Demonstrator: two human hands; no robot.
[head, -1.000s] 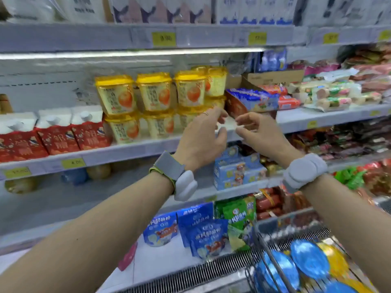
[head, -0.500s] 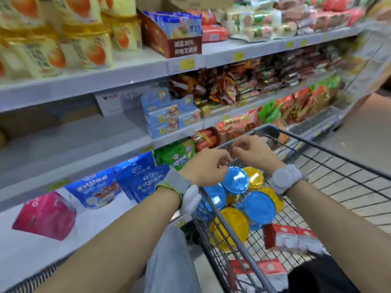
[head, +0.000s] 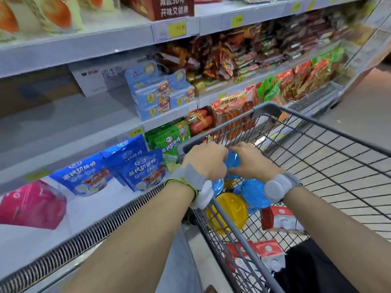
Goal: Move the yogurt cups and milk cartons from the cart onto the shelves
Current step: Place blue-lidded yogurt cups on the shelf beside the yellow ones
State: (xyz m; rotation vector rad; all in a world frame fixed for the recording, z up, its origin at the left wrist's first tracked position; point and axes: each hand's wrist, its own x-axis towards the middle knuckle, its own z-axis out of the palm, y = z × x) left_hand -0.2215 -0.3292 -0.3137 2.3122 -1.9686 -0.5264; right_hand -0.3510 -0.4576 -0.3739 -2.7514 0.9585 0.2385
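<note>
I have both hands down in the cart (head: 330, 132) at about one o'clock from centre, my left hand (head: 206, 160) and right hand (head: 252, 160) curled from either side onto a blue-lidded yogurt cup (head: 232, 160); if I lift before the grip settles, I judge it could slip and drop onto the cups below, or my knuckles could snag the wire rim just beyond. My fingertips and the cup's body are hidden under my hands, so I cannot tell how firmly it is held; the yellow-lidded cup (head: 227, 212) and red milk cartons (head: 279, 218) sit at five o'clock, partly covered by my arms.
</note>
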